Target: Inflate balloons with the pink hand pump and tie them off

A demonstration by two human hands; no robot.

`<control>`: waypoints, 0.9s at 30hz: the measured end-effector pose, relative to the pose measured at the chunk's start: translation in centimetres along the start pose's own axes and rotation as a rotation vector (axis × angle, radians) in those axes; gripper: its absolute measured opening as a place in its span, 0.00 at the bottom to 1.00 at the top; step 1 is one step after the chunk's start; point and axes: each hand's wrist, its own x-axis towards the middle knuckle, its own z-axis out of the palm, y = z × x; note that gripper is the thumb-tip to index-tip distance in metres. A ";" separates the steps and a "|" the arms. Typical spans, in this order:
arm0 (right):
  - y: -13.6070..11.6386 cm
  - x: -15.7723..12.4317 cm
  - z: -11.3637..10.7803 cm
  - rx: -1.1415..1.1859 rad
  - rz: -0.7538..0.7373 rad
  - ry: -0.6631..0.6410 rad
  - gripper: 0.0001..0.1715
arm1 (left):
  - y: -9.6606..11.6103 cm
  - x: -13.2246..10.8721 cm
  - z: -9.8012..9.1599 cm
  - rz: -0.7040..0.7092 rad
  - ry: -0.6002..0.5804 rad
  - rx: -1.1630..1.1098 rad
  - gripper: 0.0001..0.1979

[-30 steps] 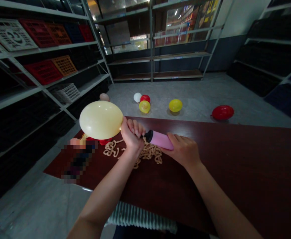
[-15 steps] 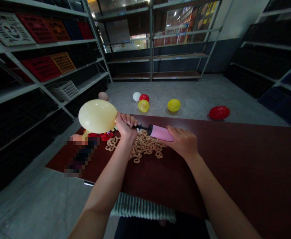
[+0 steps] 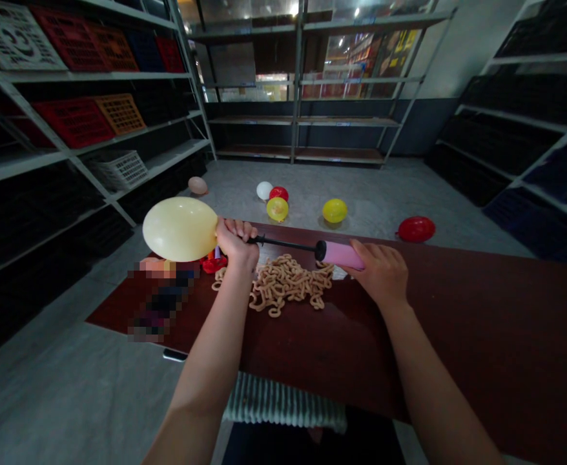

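A pale yellow balloon (image 3: 181, 228), swollen with air, sticks out to the left of my left hand (image 3: 237, 242). That hand is closed around the balloon's neck and the black end of a balloon pump; the join between them is hidden in my fingers. My right hand (image 3: 380, 271) is wrapped around the far end of the pump's pink barrel (image 3: 339, 254). Between my hands the thin black rod (image 3: 288, 244) is drawn well out of the barrel. Below the pump, a pile of tan ring-shaped pieces (image 3: 290, 282) lies on the dark red-brown table (image 3: 312, 349).
Red limp balloons (image 3: 213, 263) lie at the table's left, near a blurred-out patch (image 3: 164, 300). On the floor beyond are a red balloon (image 3: 416, 229), a yellow balloon (image 3: 334, 210) and several others. Shelves with crates (image 3: 73, 123) line the left; shelving (image 3: 341, 121) stands behind.
My hands have moved apart, the right one going right with the pink barrel and the left one slightly left with the balloon. More of the black rod shows. The view has shifted slightly.
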 end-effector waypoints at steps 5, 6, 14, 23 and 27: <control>0.1 -0.6 0.8 0.098 0.090 -0.001 0.27 | -0.9 -0.8 0.4 0.020 -0.004 -0.012 0.26; 0.1 -0.7 0.9 0.112 0.101 -0.002 0.28 | -1.1 -1.1 0.5 0.024 -0.001 -0.012 0.26; -1.7 0.0 0.1 0.187 0.098 0.031 0.27 | -2.1 -3.6 1.7 0.058 -0.036 0.036 0.29; -5.4 0.3 -1.2 0.305 0.093 0.032 0.27 | -4.4 -6.8 2.4 -0.014 -0.125 0.137 0.30; -5.4 0.2 -0.9 0.296 0.065 0.013 0.27 | -4.5 -6.3 2.1 -0.047 -0.102 0.139 0.30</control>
